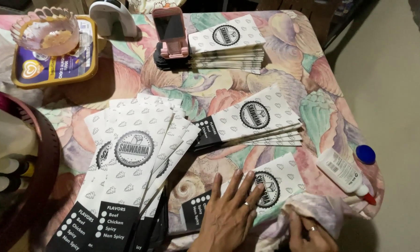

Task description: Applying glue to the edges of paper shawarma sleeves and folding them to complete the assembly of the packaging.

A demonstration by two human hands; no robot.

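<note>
Left grip (228,212) flat on sleeve (247,193), near table edge (375,186).

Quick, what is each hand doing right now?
Left hand: open, flat on a printed paper sleeve.
Right hand: closed on a crumpled cloth.

Landmark: pink phone (169,25) upright on pink stand at far edge of floral-cloth worktop (284,65). Just right of phone: neat stack of printed paper sleeves (228,44). Left of phone: white dispenser-like object (112,16), top cut off by frame, kind unclear. Farther left: yellow-rimmed tub (56,65), glass bowl (45,30) resting on it. Well right and nearer than phone: white glue bottle (344,173), red tip, blue cap (365,154) beside it.
</note>
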